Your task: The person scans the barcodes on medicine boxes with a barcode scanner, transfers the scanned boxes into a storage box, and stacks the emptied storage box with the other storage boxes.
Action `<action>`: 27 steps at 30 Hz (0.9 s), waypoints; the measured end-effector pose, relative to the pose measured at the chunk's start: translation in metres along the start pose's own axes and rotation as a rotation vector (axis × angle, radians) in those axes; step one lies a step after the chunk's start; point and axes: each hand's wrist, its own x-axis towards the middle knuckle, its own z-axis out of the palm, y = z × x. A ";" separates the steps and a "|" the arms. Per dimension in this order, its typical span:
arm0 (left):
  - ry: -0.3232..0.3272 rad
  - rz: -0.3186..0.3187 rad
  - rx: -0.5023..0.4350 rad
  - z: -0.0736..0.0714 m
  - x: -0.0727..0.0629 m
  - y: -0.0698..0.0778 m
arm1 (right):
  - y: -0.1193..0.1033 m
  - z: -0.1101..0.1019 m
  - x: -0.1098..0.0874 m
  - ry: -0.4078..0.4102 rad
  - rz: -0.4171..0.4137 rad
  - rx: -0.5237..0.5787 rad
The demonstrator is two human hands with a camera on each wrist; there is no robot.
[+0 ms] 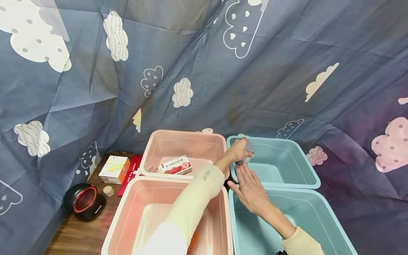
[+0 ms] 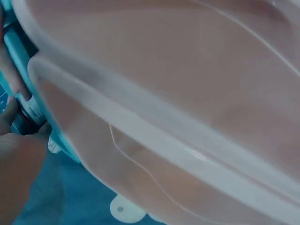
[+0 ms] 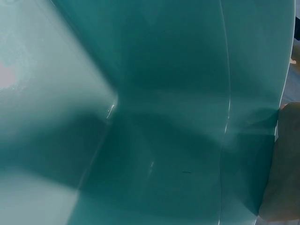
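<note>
My left hand (image 1: 238, 150) reaches across the pink bins into the left end of the back blue bin (image 1: 307, 166). It grips a small grey item (image 1: 250, 146); in the left wrist view a white printed label (image 2: 33, 110) shows beside the fingers and thumb, but I cannot tell its kind. My right hand (image 1: 250, 191) lies palm down over the front blue bin (image 1: 334, 216), fingers straight, fingertips right at the grey item near the bins' shared rims. In the right wrist view, only part of the hand (image 3: 283, 164) shows at the right edge.
A white and red medicine box (image 1: 176, 165) lies in the back pink bin (image 1: 185, 136). The front pink bin (image 1: 118, 226) has an orange thing (image 1: 193, 241) partly behind my sleeve. At left are an orange-white box (image 1: 114, 169), red first aid kit (image 1: 130, 177), beige cylinder (image 1: 108, 191) and black device (image 1: 84, 202).
</note>
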 end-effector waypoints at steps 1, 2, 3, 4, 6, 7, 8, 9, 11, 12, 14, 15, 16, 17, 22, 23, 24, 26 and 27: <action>-0.001 -0.013 0.012 0.007 0.006 -0.004 | -0.001 0.001 0.000 0.001 0.001 0.000; -0.014 -0.029 0.018 0.010 0.009 -0.005 | -0.001 0.001 0.000 0.001 0.001 -0.002; -0.022 -0.043 0.023 0.015 0.012 -0.007 | -0.002 0.001 0.000 -0.001 0.003 -0.005; -0.025 -0.049 0.040 0.020 0.017 -0.011 | -0.002 0.001 0.000 -0.003 0.003 -0.008; -0.032 -0.054 0.060 0.027 0.025 -0.015 | -0.004 -0.001 0.000 -0.008 0.007 -0.021; -0.033 -0.059 0.070 0.031 0.028 -0.016 | -0.004 -0.001 -0.001 -0.010 0.009 -0.027; -0.031 -0.060 0.083 0.034 0.031 -0.017 | -0.004 -0.002 -0.001 -0.012 0.012 -0.035; -0.033 -0.057 0.096 0.036 0.033 -0.018 | -0.005 -0.002 -0.001 -0.016 0.017 -0.041; -0.038 -0.062 0.114 0.038 0.036 -0.018 | -0.005 -0.003 -0.001 -0.018 0.020 -0.050; -0.039 -0.064 0.129 0.038 0.036 -0.017 | -0.005 -0.004 -0.001 -0.019 0.021 -0.049; -0.038 -0.072 0.161 0.038 0.035 -0.015 | -0.005 -0.004 -0.001 -0.016 0.017 -0.048; -0.037 -0.076 0.173 0.037 0.035 -0.014 | -0.005 -0.004 -0.001 -0.016 0.017 -0.046; -0.032 -0.079 0.184 0.037 0.035 -0.013 | -0.005 -0.005 -0.001 -0.014 0.014 -0.045; -0.023 -0.081 0.195 0.036 0.034 -0.011 | -0.005 -0.005 -0.001 -0.015 0.015 -0.043; 0.004 -0.089 0.221 0.036 0.033 -0.008 | -0.003 -0.004 0.000 -0.019 0.016 -0.057; 0.011 -0.091 0.222 0.037 0.033 -0.009 | -0.003 -0.004 0.000 -0.021 0.017 -0.061; 0.017 -0.090 0.224 0.038 0.033 -0.009 | -0.003 -0.003 -0.001 -0.022 0.016 -0.063; 0.028 -0.086 0.225 0.040 0.034 -0.010 | -0.002 -0.002 -0.001 -0.028 0.020 -0.064; 0.034 -0.082 0.225 0.042 0.036 -0.011 | -0.002 -0.002 -0.001 -0.029 0.022 -0.065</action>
